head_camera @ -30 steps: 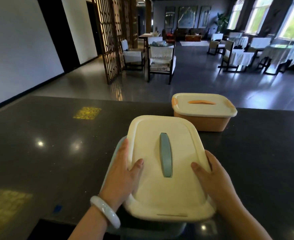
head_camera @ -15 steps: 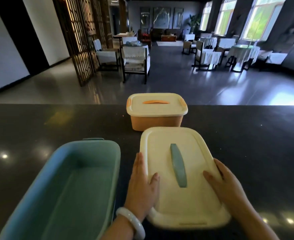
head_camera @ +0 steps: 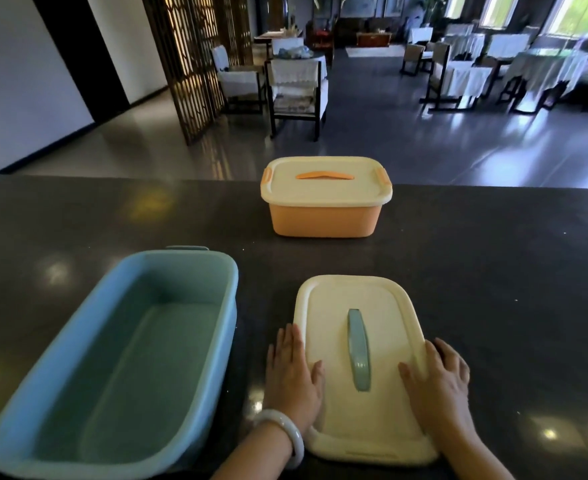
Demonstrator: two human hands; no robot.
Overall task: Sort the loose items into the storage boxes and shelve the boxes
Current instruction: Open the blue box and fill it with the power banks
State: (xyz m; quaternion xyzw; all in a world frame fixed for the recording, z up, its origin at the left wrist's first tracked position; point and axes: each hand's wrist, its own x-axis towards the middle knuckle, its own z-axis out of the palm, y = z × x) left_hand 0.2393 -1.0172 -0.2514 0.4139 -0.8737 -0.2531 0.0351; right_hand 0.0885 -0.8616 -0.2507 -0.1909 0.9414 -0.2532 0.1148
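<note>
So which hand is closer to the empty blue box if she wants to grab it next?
The left hand, probably. It lies on the left edge of the lid, right beside the open blue box. The right hand is on the lid's far side and would have to cross over it.

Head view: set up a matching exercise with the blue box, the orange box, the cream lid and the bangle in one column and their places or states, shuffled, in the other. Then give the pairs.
Things:
1. blue box
2. orange box
3. cream lid
4. bangle

Places or states:
A. closed, at the far edge of the counter
B. on the left wrist
C. open, nothing visible inside
D. flat on the counter, a hand at each long side

Pairs: 1-C, 2-A, 3-D, 4-B
</note>
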